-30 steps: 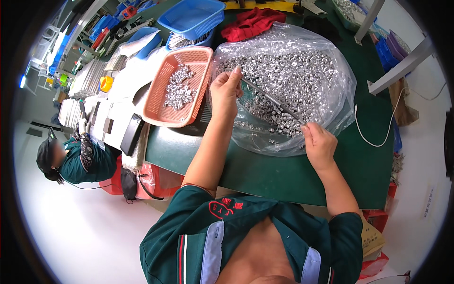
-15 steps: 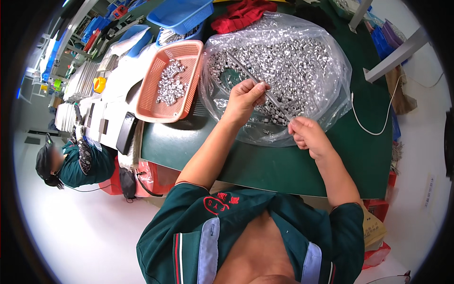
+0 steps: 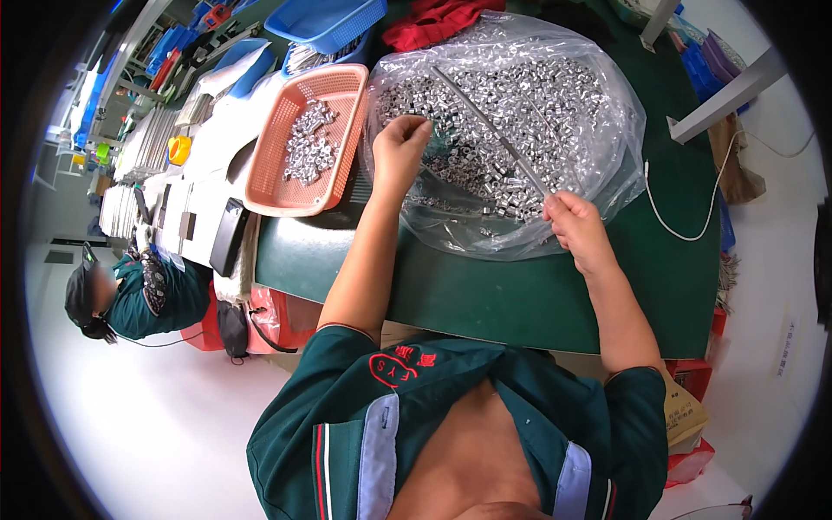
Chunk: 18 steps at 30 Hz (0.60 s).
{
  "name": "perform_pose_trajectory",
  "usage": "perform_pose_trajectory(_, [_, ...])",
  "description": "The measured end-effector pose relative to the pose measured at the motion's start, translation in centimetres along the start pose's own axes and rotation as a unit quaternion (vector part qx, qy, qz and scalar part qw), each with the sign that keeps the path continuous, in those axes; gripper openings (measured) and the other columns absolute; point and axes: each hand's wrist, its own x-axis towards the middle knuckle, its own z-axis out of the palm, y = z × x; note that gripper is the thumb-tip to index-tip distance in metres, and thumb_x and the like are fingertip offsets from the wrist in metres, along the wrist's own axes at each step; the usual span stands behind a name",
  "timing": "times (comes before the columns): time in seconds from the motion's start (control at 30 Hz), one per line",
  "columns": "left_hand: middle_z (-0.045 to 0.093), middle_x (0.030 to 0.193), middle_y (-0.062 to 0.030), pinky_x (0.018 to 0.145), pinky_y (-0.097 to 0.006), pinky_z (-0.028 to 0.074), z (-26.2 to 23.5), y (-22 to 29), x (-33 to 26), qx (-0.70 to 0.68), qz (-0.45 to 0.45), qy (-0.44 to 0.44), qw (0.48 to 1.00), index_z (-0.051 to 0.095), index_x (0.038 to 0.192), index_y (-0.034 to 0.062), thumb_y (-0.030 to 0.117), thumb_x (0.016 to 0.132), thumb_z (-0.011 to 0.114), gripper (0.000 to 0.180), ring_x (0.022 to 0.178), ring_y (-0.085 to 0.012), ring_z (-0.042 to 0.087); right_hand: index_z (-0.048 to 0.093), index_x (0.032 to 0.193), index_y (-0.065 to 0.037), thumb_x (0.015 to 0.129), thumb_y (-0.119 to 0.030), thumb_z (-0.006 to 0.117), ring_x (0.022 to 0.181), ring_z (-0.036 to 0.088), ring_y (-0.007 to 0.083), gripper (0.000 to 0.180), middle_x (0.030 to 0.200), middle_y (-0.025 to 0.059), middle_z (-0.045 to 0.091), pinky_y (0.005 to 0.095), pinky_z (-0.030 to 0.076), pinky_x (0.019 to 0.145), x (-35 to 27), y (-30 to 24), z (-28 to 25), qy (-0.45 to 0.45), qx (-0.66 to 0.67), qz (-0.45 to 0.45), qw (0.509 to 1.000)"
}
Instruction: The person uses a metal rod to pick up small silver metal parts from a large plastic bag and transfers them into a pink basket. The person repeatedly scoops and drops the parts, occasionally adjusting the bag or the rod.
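My right hand is closed round the near end of a thin grey metal rod. The rod slants away to the far left, above a heap of small silver metal pieces. Those pieces lie in a wide-open clear plastic bag on the green table. At the bag's left side, my left hand is off the rod, its thumb and fingers pinched together. Whatever it may hold is too small to make out. Left of that hand stands an orange basket holding more small silver pieces.
Blue baskets and a red cloth are at the table's far side. A grey metal post and a white cable are on the right. At the left, a person sits beside white stacks.
My left hand has let go of the rod and moved left toward the orange basket. My right hand still holds the rod, shifted slightly right.
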Motion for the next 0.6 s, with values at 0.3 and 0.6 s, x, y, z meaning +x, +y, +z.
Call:
perform_pose_trajectory(0.3, [0.064,0.088,-0.0141,0.072,-0.037,0.050,1.6,-0.6,0.2,0.307,0.176,-0.081,0.932,0.069,0.095,0.0031,0.015,0.077,0.070,0.022,0.079,-0.0296,0.064,0.052,0.066,-0.008,0.093,-0.035,0.060,0.057,0.030,0.0040,0.040,0.060,-0.0080,0.037,0.0232,0.024,0.050,0.1,0.4,-0.1,0.032,-0.018,-0.046,0.998])
perform_pose_trajectory(0.6, [0.064,0.089,-0.0163,0.076,-0.041,0.049,1.8,-1.1,0.9,0.363,0.195,-0.108,0.905,0.068,0.093,0.0037,0.012,0.077,0.068,0.018,0.084,-0.0352,0.062,0.052,0.065,-0.008,0.093,-0.034,0.061,0.057,0.030,0.0034,0.040,0.060,-0.0081,0.037,0.0233,0.025,0.050,0.1,0.5,0.0,0.032,-0.026,-0.046,0.998])
